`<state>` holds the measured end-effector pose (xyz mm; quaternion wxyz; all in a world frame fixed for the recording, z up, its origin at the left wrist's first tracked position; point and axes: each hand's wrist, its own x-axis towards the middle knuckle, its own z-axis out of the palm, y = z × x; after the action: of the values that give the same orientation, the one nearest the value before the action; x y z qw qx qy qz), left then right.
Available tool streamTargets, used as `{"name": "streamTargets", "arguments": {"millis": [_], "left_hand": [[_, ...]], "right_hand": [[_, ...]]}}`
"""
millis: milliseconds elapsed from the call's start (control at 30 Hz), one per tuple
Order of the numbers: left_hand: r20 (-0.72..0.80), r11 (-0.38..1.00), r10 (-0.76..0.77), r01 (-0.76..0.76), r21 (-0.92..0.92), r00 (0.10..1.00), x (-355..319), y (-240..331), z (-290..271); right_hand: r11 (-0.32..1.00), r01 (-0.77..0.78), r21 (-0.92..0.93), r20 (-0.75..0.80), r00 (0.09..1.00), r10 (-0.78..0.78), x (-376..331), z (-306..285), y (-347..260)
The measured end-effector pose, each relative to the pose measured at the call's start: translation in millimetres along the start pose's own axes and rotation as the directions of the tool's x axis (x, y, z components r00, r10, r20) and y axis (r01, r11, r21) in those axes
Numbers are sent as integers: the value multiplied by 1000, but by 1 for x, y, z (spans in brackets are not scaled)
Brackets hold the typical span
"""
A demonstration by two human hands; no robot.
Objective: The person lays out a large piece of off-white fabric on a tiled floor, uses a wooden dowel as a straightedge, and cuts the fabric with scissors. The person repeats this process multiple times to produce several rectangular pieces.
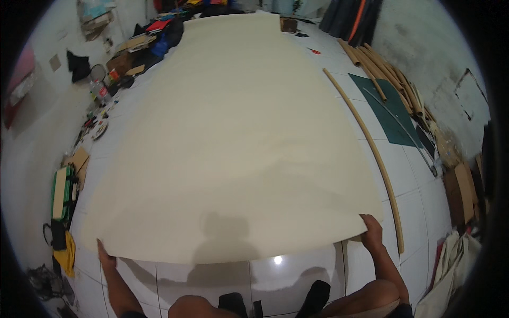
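Glossy white tiled floor (297, 275), whitewashed walls (413, 32)

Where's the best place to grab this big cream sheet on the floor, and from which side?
Probably the near edge of the sheet, at its two near corners, coming from the person's side. It lies flat and wide on the tiled floor, so only edges offer a grip. The left hand and right hand are already at those corners.

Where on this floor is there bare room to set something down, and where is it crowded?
Bare tile lies along the near edge of the cream sheet, between the left hand and right hand, and between the sheet and the long cardboard tube. The clutter along the left wall is crowded.
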<state>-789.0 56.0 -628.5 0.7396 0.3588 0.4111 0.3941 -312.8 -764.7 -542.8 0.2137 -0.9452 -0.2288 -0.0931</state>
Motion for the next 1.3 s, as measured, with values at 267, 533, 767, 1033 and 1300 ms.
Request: {"name": "streamTargets", "arguments": {"millis": [267,533,767,1033,1300], "left_hand": [[13,967,-241,241,-78,970,-76,-176,151],[-216,963,111,-52,263,970,-21,-184,211],[-240,953,83,-7,303,967,-14,-194,201],[-204,937,47,27,348,978,-39,-230,214],[168,929,-365,347,128,916,-121,-236,247]], "right_hand": [[960,-30,-279,263,959,106,45,18,5],[933,-22,-360,214,971,106,80,44,7],[958,-261,-120,-47,965,257,56,55,85],[922,-190,-338,-134,979,153,47,41,117],[995,-58,85,357,934,24,31,36,-99]]}}
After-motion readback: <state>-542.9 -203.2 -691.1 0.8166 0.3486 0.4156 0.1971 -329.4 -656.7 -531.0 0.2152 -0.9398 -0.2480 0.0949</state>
